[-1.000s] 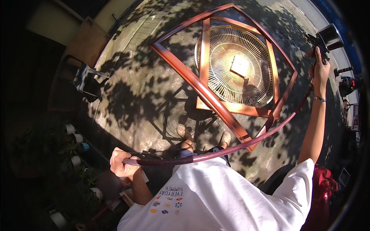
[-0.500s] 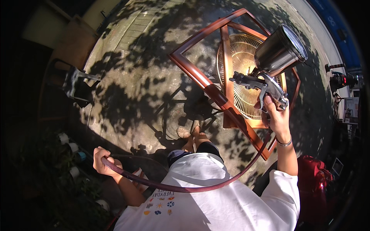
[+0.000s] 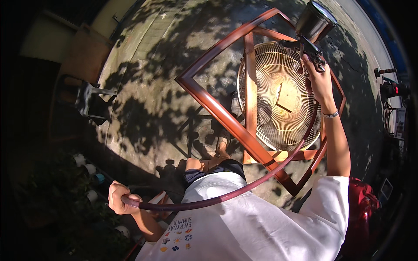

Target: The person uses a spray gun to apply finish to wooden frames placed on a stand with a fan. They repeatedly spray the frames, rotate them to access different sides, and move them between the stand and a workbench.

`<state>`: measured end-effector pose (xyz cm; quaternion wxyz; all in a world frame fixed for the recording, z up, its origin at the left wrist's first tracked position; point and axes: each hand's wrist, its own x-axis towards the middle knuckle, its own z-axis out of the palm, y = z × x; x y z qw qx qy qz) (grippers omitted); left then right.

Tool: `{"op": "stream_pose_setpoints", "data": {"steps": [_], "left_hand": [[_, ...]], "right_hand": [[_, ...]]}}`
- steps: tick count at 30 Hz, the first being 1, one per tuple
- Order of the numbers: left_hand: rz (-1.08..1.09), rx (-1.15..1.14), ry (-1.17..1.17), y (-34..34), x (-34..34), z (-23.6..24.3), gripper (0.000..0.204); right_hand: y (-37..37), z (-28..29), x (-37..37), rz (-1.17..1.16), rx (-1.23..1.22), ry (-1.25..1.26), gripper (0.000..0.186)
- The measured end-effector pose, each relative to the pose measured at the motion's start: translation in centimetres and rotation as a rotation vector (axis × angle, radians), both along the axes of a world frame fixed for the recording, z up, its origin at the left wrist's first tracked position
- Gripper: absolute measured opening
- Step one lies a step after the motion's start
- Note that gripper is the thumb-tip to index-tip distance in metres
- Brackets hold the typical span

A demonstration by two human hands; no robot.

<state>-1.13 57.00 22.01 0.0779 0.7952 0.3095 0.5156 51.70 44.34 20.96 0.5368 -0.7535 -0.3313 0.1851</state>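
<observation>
My right hand [image 3: 320, 85] is closed round the handle of a spray gun [image 3: 308, 47] with a shiny metal cup [image 3: 314, 21] on top. The gun is at the far right, over the far side of a round wire fan grille [image 3: 272, 126]. A reddish-brown wooden frame [image 3: 213, 108] surrounds much of the grille, and a smaller wooden frame [image 3: 251, 87] lies across it. From below the gun, a dark red hose [image 3: 226, 196] curves in front of my shirt to my left hand [image 3: 119, 198], whose fingers wrap it at the lower left.
A dark stool [image 3: 93, 101] stands at the left on the sunlit, shadow-dappled concrete. Potted plants [image 3: 90, 168] line the lower left. A camera [image 3: 394, 90] on a stand is at the right edge, and a red bag [image 3: 363, 198] lies at the lower right.
My right hand has carried the spray gun farther away from me, uncovering the middle of the grille. The wooden frames have shifted a little left and nearer in view. My left hand keeps the hose.
</observation>
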Motion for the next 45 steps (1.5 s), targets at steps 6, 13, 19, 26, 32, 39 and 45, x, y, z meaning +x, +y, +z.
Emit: {"op": "stream_pose_setpoints", "data": {"steps": [6, 13, 19, 26, 32, 39, 45], "left_hand": [[-0.117, -0.039, 0.047, -0.4, 3.8, 0.2, 0.049], [-0.238, 0.003, 0.143, -1.0, 8.5, 1.5, 0.044], [-0.235, -0.031, 0.181, 0.2, 8.0, 0.4, 0.047], [-0.184, -0.138, 0.136, 3.3, 3.4, -1.5, 0.040], [-0.202, -0.243, 0.143, 8.0, -2.4, -2.6, 0.025], [-0.402, -0.242, 0.068, 13.3, -6.0, -4.5, 0.022], [-0.454, -0.231, 0.032, 15.3, -7.4, -5.4, 0.030]], "right_hand": [[1.7, -2.5, 9.0, -0.119, -0.009, 0.021, 0.038], [4.7, -5.1, 16.1, -0.337, 0.031, -0.072, 0.043], [3.9, -4.8, 20.1, -0.541, 0.008, -0.386, 0.049], [1.3, 1.0, 6.0, -0.269, -0.031, -0.118, 0.034], [-1.1, 4.7, -9.1, -0.208, -0.049, 0.054, 0.023], [-3.7, 9.0, -22.6, -0.015, -0.114, 0.160, 0.024], [-0.4, 12.7, -25.8, 0.141, -0.174, 0.278, 0.024]]}}
